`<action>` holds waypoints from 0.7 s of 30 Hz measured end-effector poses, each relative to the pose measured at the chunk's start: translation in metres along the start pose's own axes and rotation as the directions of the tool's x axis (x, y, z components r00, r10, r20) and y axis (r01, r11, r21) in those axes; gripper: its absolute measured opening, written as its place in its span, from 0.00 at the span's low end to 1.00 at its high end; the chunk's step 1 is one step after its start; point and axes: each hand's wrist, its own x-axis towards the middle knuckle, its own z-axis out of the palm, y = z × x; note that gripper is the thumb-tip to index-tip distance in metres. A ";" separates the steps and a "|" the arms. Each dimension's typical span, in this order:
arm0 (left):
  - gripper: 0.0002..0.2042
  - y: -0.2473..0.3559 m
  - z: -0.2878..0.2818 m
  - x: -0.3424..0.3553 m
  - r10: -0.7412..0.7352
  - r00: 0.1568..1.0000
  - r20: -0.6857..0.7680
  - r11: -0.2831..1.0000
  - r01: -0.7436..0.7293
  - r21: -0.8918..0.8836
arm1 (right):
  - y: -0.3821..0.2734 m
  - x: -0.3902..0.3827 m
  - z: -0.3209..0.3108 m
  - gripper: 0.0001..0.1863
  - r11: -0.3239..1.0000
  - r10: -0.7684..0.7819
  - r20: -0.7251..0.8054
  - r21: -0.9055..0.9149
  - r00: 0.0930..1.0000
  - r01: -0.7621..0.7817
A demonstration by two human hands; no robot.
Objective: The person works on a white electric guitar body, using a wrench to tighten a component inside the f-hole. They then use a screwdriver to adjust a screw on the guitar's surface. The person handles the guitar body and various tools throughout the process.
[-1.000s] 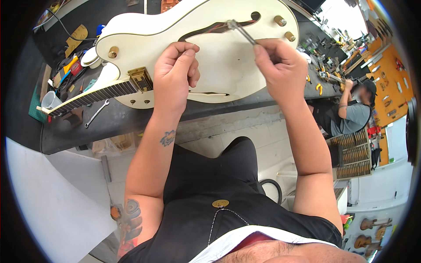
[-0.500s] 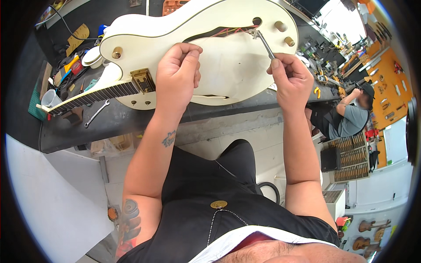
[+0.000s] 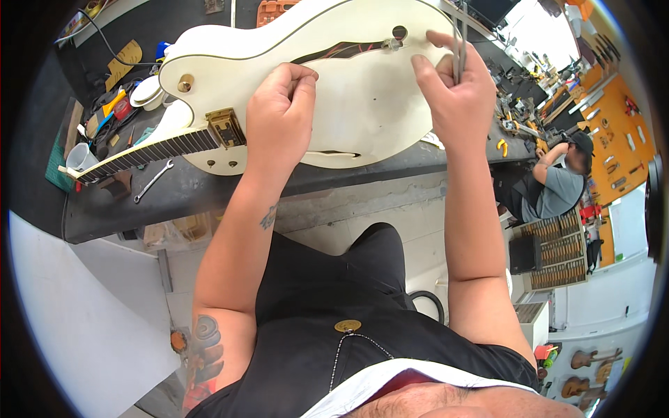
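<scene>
The two-pronged metal tool stands upright in the right hand, clear of the slot; half a second ago its tip was at the small metal part. That part now sits without the tool, just left of the right hand's thumb, at the slot's edge beside the round hole. Placing the part seems to be paused, with the part let go and the tool being handled afresh.

The right hand is raised, back of the wrist toward the wearer, its thumb and forefinger spread wide while the other fingers curl around the tool's shank. The left hand is over the guitar body's near half, thumb against forefinger in a closed pinch; nothing shows in it, though something thin could be hidden there.

The cream guitar body lies beneath and between both hands, with red wires inside the dark slot beyond the left hand's fingertips. Left of that hand are the gold pickup and the fretted neck; lower left, a wrench rests on the black bench. Well off to the right hand's right, a co-worker sits.
</scene>
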 end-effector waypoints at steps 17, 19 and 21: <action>0.08 0.003 -0.007 -0.003 0.049 0.999 0.011 0.983 -0.050 0.178 | 0.007 0.006 0.013 0.18 0.997 -0.070 0.075 -0.015 0.995 0.072; 0.08 0.002 -0.008 -0.006 0.008 1.000 0.009 0.991 -0.009 0.133 | 0.016 -0.001 0.008 0.17 0.996 -0.015 0.069 0.090 0.998 0.009; 0.08 -0.005 -0.013 -0.008 -0.041 0.999 0.026 0.997 0.039 0.067 | 0.020 -0.005 0.008 0.17 0.996 0.033 0.114 0.080 0.993 -0.042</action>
